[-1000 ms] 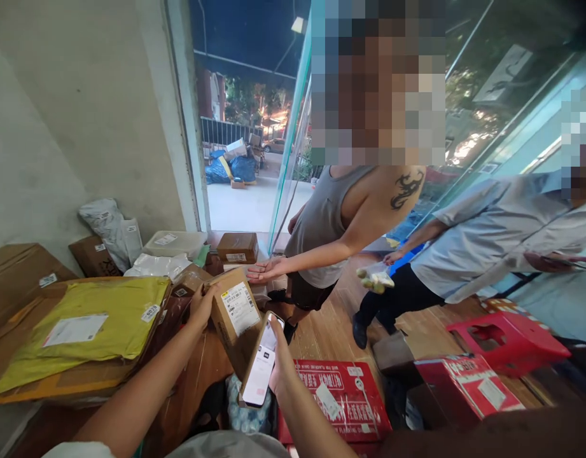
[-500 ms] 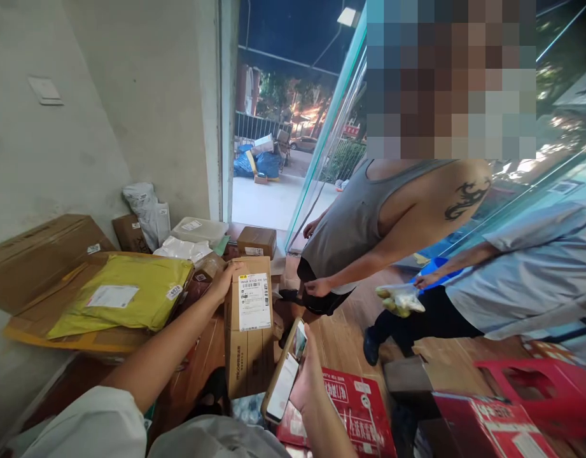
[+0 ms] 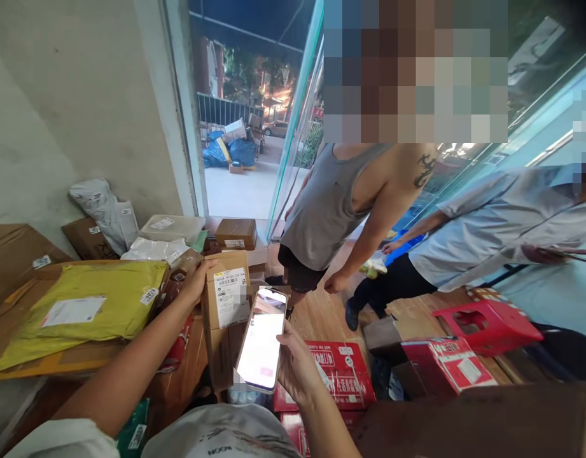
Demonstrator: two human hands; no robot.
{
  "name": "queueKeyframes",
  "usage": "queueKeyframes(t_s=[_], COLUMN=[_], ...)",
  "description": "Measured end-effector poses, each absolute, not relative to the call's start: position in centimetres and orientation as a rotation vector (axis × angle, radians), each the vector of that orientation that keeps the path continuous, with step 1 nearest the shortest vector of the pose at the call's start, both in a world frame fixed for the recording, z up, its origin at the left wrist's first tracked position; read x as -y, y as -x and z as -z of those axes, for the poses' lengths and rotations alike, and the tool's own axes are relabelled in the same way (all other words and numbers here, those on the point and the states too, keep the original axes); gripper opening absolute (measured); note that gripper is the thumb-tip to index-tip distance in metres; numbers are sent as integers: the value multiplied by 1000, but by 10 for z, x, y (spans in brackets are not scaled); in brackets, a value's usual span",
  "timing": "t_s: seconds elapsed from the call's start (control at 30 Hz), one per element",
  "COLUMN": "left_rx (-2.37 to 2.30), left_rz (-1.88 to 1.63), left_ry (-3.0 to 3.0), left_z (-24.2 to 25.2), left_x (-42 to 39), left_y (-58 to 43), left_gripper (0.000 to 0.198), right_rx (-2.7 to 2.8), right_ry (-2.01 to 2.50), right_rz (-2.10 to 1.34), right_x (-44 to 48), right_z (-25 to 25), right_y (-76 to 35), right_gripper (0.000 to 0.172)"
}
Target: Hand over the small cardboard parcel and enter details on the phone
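Observation:
My left hand (image 3: 197, 286) grips the upper left edge of a tall brown cardboard box (image 3: 218, 350), which leans slightly. A white shipping label (image 3: 228, 289) is stuck on the box's upper face. In my right hand (image 3: 295, 364) is a smartphone (image 3: 260, 346) with a bright screen, fingers wrapped around its right side. The phone is in front of the box and covers part of the label and the box's right side. To the left of the box lies a yellow parcel bag (image 3: 116, 292) with labels.
Red cartons (image 3: 343, 372) lie right of the phone, with a pink plastic stool (image 3: 483, 327) beyond. Small parcels (image 3: 235, 234) line the doorway by a glass door (image 3: 295, 121). A person in a grey tank top (image 3: 333, 197) and another in a pale shirt (image 3: 493, 216) stand ahead.
My right hand has raised the phone and brought it left, its screen now facing me in front of the box. My view has swung right; the left hand stays on the box.

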State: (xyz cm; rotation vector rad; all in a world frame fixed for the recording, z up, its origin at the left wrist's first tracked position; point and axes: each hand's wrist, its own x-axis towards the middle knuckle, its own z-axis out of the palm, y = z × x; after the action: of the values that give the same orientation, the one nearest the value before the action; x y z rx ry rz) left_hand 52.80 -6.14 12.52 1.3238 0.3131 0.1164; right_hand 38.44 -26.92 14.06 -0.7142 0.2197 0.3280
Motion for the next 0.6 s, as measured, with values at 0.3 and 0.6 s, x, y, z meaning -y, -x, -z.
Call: queueKeyframes(t_s=[0.3,0.6], left_rx=[-334,-314], left_rz=[-122,-103], left_ry=[-1307,-1293], left_z=[-133,-132], left_x=[68,69], left_y=[-522,-522], left_gripper=[37,38], right_rx=[-222,-248], right_ry=[816,884], right_rz=[-320,-178], right_x=[270,265], right_z=[-138,-148], right_y=[-383,-378], right_gripper=[51,39])
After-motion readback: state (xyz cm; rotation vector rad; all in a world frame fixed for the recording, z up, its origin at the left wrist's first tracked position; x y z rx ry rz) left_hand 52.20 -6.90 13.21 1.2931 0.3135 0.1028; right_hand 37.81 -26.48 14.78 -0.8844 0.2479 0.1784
